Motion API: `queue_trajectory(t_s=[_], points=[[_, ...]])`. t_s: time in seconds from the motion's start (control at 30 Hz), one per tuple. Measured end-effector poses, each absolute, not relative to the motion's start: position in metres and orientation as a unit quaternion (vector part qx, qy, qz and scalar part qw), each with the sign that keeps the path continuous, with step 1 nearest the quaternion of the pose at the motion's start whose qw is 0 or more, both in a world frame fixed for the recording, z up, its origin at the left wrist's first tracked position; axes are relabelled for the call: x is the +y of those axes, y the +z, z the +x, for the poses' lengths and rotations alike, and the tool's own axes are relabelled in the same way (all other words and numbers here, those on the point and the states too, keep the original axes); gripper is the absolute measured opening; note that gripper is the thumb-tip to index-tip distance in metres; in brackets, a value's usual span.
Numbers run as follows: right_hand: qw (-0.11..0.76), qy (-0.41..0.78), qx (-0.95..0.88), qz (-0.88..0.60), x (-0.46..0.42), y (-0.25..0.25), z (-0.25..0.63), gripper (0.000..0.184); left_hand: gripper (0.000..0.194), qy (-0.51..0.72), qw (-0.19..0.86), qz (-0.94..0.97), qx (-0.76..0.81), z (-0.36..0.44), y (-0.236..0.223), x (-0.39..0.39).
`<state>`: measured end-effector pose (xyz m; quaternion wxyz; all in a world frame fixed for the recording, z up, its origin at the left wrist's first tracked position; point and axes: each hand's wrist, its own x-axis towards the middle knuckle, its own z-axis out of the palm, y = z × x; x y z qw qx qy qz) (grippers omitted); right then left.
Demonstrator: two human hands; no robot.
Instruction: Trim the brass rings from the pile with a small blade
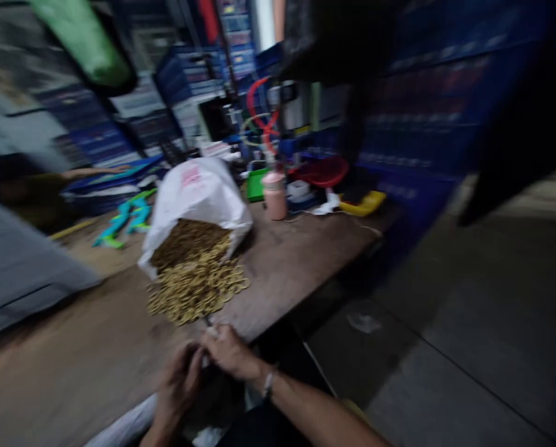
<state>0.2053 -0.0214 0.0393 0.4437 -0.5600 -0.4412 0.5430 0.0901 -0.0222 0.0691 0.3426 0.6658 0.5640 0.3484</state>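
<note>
My left hand (178, 388) and my right hand (231, 354) meet at the near edge of a wooden table (296, 261), fingers curled together around something small that the blur hides. A thin dark stick pokes up from between them toward a heap of brass rings (194, 288). The rings spill from an open white sack (198, 192) lying on its side just beyond my hands. A bracelet sits on my right wrist.
A pink bottle (275, 195), a green box (256, 184), a red bowl (324, 171) and a yellow scoop (364, 203) stand at the table's far end. Teal plastic pieces (129, 220) lie at left. Grey floor (445, 347) runs along the right. Another person's arm (92, 172) reaches in far left.
</note>
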Motion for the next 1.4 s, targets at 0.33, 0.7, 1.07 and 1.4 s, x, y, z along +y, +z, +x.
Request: queue_trajectory(t_s=[0.33, 0.7, 1.07, 1.4], points=[[0.392, 0.483, -0.539, -0.568, -0.016, 0.036, 0.185, 0.022, 0.033, 0.364, 0.581, 0.516, 0.513, 0.065, 0.054, -0.034], [0.329, 0.384, -0.624, -0.595, -0.011, 0.037, 0.183, 0.023, 0.038, 0.396, 0.655, 0.404, 0.5, 0.043, 0.044, -0.037], [0.13, 0.258, -0.784, -0.549, -0.024, 0.041, 0.181, 0.025, 0.036, 0.412, 0.63, 0.425, 0.503, 0.044, 0.055, -0.036], [0.072, 0.23, -0.773, -0.587, -0.026, 0.048, 0.17, 0.025, 0.033, 0.421, 0.618, 0.405, 0.527, 0.041, 0.047, -0.036]])
